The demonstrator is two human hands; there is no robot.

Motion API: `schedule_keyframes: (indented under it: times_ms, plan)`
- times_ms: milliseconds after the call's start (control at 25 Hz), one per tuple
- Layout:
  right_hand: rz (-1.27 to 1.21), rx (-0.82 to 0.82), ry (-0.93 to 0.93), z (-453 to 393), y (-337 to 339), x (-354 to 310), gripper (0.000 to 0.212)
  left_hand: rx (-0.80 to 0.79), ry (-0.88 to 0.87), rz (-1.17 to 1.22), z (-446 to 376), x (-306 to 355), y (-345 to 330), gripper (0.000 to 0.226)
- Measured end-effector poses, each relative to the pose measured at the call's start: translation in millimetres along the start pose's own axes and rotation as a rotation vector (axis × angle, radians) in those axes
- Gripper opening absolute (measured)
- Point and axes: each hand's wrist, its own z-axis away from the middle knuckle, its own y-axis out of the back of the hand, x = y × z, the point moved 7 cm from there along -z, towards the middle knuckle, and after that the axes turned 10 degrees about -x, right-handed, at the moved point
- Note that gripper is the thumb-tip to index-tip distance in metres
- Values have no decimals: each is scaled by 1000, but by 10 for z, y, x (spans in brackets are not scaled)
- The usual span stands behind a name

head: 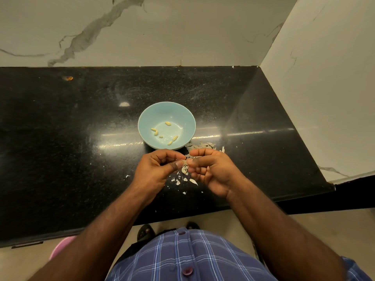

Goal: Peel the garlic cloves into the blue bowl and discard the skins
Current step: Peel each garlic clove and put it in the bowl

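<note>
Person, seen from above: shirt [194, 258] in blue with a white and pale-blue check, short-sleeved, one sleeve edge [355, 266] showing at the lower right; front placket closed with round dark maroon buttons [187, 270], two visible; forearms bare; left hand [156, 169] and right hand [213, 171] bare, without rings, watch or bands; dark open-toed sandals [145, 232] on the feet

The scene is seen from a single wide-angle camera worn on the head, aimed forward and steeply down. The polished black stone counter [60, 138] is viewed from close above, with the white marble-veined wall [142, 33] behind it bowed by the lens.
</note>
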Motion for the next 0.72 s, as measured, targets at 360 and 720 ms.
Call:
schedule_keyframes:
  times_ms: [360, 720]
  plan:
    - [-150, -31, -79, 10, -37, 79, 26, -48, 0, 126, -12, 0, -57, 16]
    - [570, -96, 368, 108, -113, -306, 22, -23, 102, 233, -25, -99, 25, 16]
